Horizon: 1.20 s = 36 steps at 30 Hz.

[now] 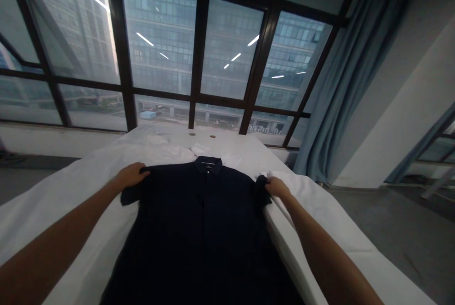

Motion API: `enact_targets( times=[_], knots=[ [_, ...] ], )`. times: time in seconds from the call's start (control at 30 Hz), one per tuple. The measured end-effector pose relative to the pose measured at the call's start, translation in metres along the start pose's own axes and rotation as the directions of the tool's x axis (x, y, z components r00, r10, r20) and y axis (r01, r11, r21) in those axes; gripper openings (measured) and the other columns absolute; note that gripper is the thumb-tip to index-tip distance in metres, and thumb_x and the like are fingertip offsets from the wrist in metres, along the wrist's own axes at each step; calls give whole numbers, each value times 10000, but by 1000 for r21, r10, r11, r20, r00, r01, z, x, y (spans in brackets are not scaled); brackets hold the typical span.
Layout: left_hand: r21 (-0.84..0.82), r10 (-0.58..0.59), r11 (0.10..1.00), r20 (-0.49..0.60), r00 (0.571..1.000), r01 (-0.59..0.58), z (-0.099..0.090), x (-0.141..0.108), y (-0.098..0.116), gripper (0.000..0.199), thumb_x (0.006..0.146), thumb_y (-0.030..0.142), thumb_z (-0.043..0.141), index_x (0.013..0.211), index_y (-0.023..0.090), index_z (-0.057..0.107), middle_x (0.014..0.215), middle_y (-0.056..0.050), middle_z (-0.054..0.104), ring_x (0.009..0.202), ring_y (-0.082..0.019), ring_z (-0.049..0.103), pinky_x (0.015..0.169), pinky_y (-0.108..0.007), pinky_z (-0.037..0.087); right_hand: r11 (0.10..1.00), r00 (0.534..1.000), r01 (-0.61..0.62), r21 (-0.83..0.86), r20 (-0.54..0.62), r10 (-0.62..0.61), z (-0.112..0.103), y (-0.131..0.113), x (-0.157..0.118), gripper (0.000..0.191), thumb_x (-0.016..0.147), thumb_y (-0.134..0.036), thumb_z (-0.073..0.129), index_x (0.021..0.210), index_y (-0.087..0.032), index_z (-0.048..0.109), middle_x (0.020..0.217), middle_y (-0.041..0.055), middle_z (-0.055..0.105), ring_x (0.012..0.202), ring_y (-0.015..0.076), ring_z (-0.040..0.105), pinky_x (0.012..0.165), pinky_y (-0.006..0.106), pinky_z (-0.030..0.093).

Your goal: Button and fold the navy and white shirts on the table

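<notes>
A dark navy short-sleeved shirt (204, 219) lies spread front up, its collar (208, 165) at the far end and its lower part running out of view toward me. My left hand (132, 174) is closed on the shirt's sleeve at the left, near the shoulder. At the right, my right hand (277, 186) pinches the other sleeve, which is bunched up at the fingers. Under the shirt is a white cloth (88, 177) draped over a table.
Behind the table (234, 140) stands a wall of dark-framed windows (159, 35). A blue curtain (330, 106) hangs at the right beside a white pillar (398, 82). Grey floor (408, 229) shows on the right. Small white pieces (200, 149) lie beyond the collar.
</notes>
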<state>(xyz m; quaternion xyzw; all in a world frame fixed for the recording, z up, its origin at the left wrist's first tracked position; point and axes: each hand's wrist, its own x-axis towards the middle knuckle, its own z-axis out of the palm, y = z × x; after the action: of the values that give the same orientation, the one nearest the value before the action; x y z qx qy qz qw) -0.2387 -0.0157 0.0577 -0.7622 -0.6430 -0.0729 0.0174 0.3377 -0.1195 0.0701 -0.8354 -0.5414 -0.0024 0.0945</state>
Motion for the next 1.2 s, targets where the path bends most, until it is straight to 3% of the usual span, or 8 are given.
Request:
enact_targets(
  times=[0.2, 0.37, 0.5, 0.77, 0.9, 1.0, 1.1, 1.2],
  knots=[
    [58, -37, 998, 53, 998, 34, -19, -11, 1, 431, 852, 443, 422, 1127, 159, 597, 1084, -146, 682, 1009, -303, 634, 782, -353, 487, 969, 967, -221, -115, -154, 202, -29, -1, -20, 489, 789, -226, 557, 1254, -83, 504, 1102, 202, 627, 1015, 304, 634, 791, 377, 495],
    [178, -83, 981, 61, 995, 71, -26, -15, 25, 351, 827, 304, 483, 1087, 136, 648, 1133, -202, 664, 1018, -356, 631, 768, -414, 499, 962, 994, -11, -274, -110, -20, -14, -57, -34, 315, 822, -169, 528, 1107, -97, 641, 1161, 225, 584, 1098, 319, 585, 833, 394, 483],
    [273, -93, 959, 38, 995, 79, -32, -1, 44, 292, 772, 164, 512, 989, 104, 699, 1106, -233, 671, 1076, -386, 597, 876, -492, 448, 967, 979, 206, -149, 19, -205, 9, -100, -12, 306, 883, -272, 483, 1055, -115, 680, 1183, 202, 595, 1087, 298, 597, 865, 386, 472],
    [-70, 18, 998, 91, 996, -12, 13, 51, 126, 449, 857, 465, 493, 1201, 203, 616, 1267, -137, 617, 1152, -303, 569, 915, -426, 440, 986, 982, 158, 58, 95, -163, 59, -141, 53, 474, 827, -373, 603, 1212, -96, 590, 1232, 202, 590, 1102, 262, 598, 869, 313, 467],
    [-122, -10, 992, 56, 998, 16, 18, 70, 137, 292, 836, 375, 536, 1033, 216, 679, 1165, -99, 668, 1085, -272, 603, 874, -358, 456, 977, 979, 194, 93, 52, -199, 57, -153, 68, 283, 828, -286, 582, 1054, -135, 660, 1102, 137, 662, 1028, 221, 628, 825, 255, 464],
    [-151, -58, 988, -89, 994, 44, 7, 77, 131, 304, 890, 373, 454, 1048, 215, 660, 1154, -95, 656, 1066, -269, 604, 843, -347, 466, 959, 974, 225, 172, -76, -214, 53, -160, 66, 301, 878, -291, 517, 1107, -129, 625, 1128, 134, 636, 1028, 206, 616, 836, 238, 457],
    [-144, -99, 987, -196, 976, 71, 4, 71, 134, 342, 890, 327, 469, 1173, 182, 594, 1192, -127, 613, 1045, -285, 605, 828, -366, 473, 950, 967, 216, 227, -182, -177, 56, -173, 46, 416, 868, -260, 533, 1249, -94, 528, 1259, 182, 523, 1018, 218, 614, 838, 260, 464],
    [-88, 28, 995, -217, 976, -48, 16, 54, 154, 338, 869, 257, 500, 1187, 170, 574, 1196, -137, 589, 1064, -282, 587, 841, -361, 464, 934, 941, 307, 181, -203, -270, 61, -193, 16, 401, 861, -267, 542, 1245, -152, 535, 1287, 163, 486, 1046, 234, 597, 835, 294, 467]
  ],
)
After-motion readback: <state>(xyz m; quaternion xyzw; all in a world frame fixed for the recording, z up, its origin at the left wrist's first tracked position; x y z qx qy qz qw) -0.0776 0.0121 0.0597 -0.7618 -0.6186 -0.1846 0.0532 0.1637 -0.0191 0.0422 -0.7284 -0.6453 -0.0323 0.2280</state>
